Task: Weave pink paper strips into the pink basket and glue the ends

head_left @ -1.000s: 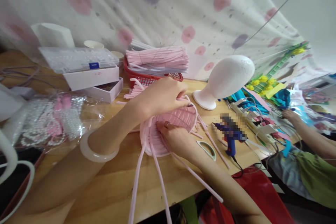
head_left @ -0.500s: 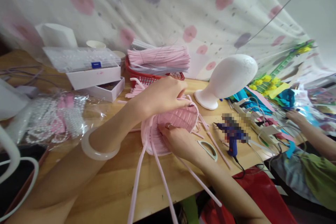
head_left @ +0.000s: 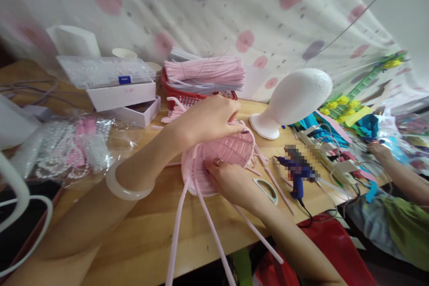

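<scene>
A pink piece (head_left: 231, 148), apparently woven from fuzzy pipe cleaners and hollow like a basket, sits in front of me over the table. My left hand (head_left: 217, 116) reaches across its far side, thumb along the rim and the other fingers curled out of sight. Inside it, my right hand (head_left: 236, 183) has its fingers bent against the pink wall, their tips partly hidden. Long pink pipe cleaners (head_left: 211, 234) trail from the near edge toward me.
A white foam head (head_left: 295, 98) stands behind, right of centre. Nearby lie a blue glue gun (head_left: 297, 174) and scissors (head_left: 266, 190), partly covered. Pink bundles fill a red basket (head_left: 191, 98). Beads in plastic bags (head_left: 83, 147) lie left; another person's hand (head_left: 380, 152) is far right.
Both hands keep their hold on the pink woven piece with hardly any movement. The whole view has shifted slightly.
</scene>
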The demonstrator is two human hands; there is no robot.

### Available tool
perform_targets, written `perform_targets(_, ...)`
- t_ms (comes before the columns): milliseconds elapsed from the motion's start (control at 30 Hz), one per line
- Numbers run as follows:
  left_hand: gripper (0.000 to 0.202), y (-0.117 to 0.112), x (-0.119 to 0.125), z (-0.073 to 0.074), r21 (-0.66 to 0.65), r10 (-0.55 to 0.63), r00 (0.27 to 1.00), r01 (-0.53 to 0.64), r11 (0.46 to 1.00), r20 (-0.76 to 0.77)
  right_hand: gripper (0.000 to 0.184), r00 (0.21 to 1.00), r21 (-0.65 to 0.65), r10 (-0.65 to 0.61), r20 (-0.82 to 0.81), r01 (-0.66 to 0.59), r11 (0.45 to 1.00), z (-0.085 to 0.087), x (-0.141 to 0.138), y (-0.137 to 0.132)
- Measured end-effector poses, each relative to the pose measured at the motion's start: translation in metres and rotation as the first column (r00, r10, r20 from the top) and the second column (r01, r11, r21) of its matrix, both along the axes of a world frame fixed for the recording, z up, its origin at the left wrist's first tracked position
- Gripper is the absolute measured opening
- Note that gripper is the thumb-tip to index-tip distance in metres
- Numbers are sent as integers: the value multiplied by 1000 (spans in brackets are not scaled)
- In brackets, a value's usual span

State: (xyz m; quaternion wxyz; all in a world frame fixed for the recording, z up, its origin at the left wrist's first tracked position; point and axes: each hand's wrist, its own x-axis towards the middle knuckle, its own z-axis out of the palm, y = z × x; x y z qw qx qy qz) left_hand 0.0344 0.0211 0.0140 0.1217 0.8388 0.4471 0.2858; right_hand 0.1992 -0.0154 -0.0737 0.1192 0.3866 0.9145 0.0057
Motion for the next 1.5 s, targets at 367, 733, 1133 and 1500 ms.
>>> perform_targets(367,26,3,0,-3,5,27,1000,-27,1000,7,25,1000,-23,-2,13,3,1000,7,10,-8)
perform_targets(733,30,4,0,-5,4,24,999,-23,1000,-24,29,997,-144,-20,-79,8,990,13,17,-1)
perform_targets(1133,32,3,1,-3,2,48,998,-48,999,-46,29,992,-209,-38,-123,12,978,14,24,-5)
perform_targets(1500,25,3,1,-2,-22,56,998,-57,998,-43,25,963,-302,-93,-251,13,953,13,30,-5)
